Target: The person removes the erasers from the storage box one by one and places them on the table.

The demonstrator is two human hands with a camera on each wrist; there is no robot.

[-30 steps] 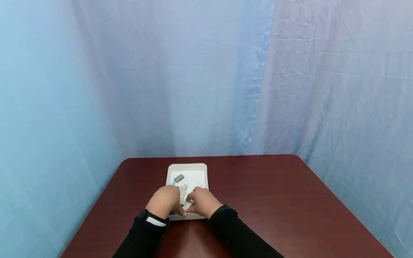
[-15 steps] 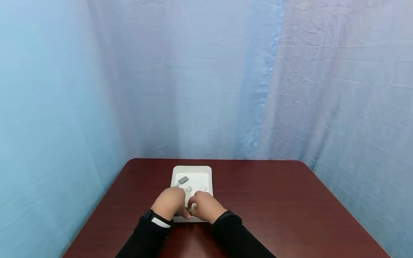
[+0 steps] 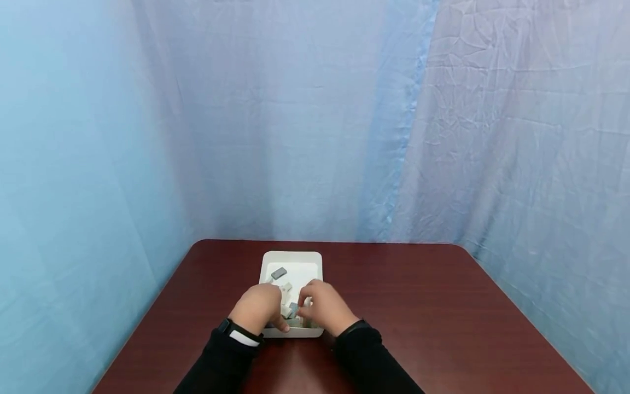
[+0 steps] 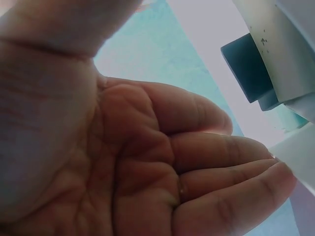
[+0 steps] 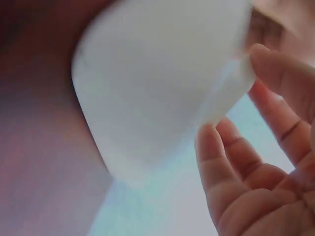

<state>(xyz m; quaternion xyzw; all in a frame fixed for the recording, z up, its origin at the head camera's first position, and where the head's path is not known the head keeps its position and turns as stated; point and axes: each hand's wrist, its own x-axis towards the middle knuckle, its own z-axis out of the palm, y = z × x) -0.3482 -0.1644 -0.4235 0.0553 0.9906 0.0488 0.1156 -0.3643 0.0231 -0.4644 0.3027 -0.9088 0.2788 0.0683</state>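
A white tray [image 3: 293, 255] holds several small pale pieces and a grey block [image 3: 279, 273]. My left hand [image 3: 259, 307] is over the tray's left side; in the left wrist view its fingers [image 4: 224, 147] lie nearly straight, with nothing in the palm. A dark block [image 4: 248, 69] shows past those fingertips, against a speckled pale piece [image 4: 280, 54]. My right hand [image 3: 325, 307] hovers above the tray's right side. In the right wrist view its fingertips pinch a small white oblong piece [image 5: 229, 93]. Between the hands lie a white piece [image 3: 286, 312] and a bluish-grey piece [image 3: 293, 308].
The tray stands on a dark red-brown table [image 3: 418, 306] with rounded far corners. Light blue curtains [image 3: 315, 120] hang behind the table and at both sides. A black band [image 3: 241, 332] is worn on the left wrist.
My right hand has moved right, away from the left hand, uncovering pieces near the tray's front. My left hand stays in about the same place over the tray. The head view has shifted slightly.
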